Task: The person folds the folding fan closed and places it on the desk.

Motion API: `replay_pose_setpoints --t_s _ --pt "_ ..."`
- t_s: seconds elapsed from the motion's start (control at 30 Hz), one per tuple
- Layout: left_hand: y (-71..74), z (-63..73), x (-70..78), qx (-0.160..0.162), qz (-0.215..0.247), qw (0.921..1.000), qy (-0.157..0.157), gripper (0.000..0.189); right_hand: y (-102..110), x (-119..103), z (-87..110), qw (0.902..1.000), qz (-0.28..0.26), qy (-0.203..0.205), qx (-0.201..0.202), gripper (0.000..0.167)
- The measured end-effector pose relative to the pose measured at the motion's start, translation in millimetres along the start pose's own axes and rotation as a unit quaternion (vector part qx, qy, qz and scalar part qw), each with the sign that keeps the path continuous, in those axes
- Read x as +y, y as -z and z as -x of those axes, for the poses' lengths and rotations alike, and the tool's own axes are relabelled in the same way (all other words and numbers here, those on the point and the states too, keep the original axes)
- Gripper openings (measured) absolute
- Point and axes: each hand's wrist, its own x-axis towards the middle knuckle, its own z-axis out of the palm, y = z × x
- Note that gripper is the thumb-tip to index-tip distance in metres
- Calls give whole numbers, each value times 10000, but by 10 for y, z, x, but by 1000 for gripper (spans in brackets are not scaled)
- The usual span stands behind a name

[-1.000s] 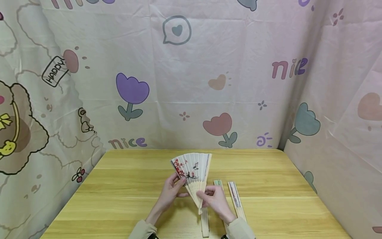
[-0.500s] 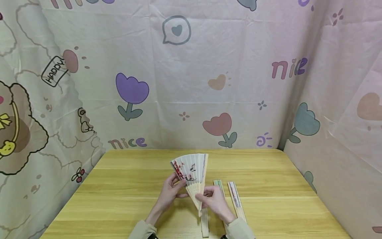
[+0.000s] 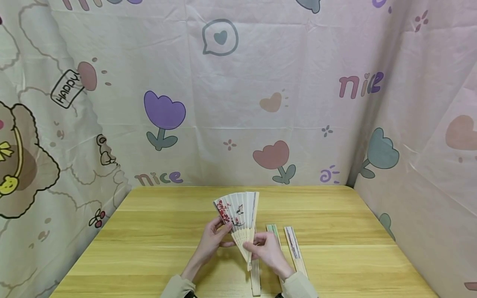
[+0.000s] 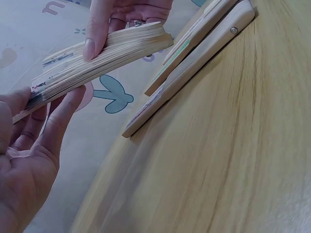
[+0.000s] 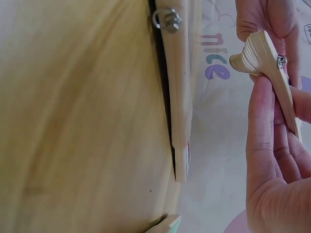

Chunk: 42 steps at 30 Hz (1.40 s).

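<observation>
A partly spread folding fan (image 3: 235, 210), white with red blossoms and dark birds over pale wooden ribs, is held above the table. My left hand (image 3: 211, 239) pinches its left edge, thumb in front and fingers behind. On the right side my right hand (image 3: 269, 251) pinches the ribs low down, near the pivot. The left wrist view shows the fan's ribs (image 4: 104, 60) stacked edge-on between both hands. In the right wrist view a small metal ring sits at the pivot end (image 5: 262, 51). Beneath the fan lies a folded fan (image 3: 255, 279), its upper part hidden.
Two more folded fans lie to the right on the wooden table (image 3: 149, 231): one with a green edge (image 3: 273, 228), partly behind the right hand, and one with a printed strip (image 3: 294, 245). A patterned cloth (image 3: 208, 103) hangs behind and at both sides.
The spread fan has narrowed, its right edge shifting left. My right hand's thumb has moved slightly left with the ribs, while my left hand stays nearly still.
</observation>
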Motion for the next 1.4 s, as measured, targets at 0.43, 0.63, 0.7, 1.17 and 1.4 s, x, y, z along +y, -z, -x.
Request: replay_pose_setpoints --t_s 0.43,0.63,0.7,1.17,1.4 --pt "-9 13 0 -44 45 10000 -31 48 17 23 2 9994 289 22 -202 19" --pt "-14 10 7 -35 49 10000 -27 48 11 23 1 9992 334 85 -226 19" --pt "-15 10 9 -22 49 10000 -12 48 9 20 4 9990 332 110 -268 19" --pt "4 2 -9 -161 64 9998 29 48 21 17 -3 9971 425 321 -549 20" --pt "4 6 -7 -122 54 9999 47 48 29 37 -9 9952 595 494 -601 26"
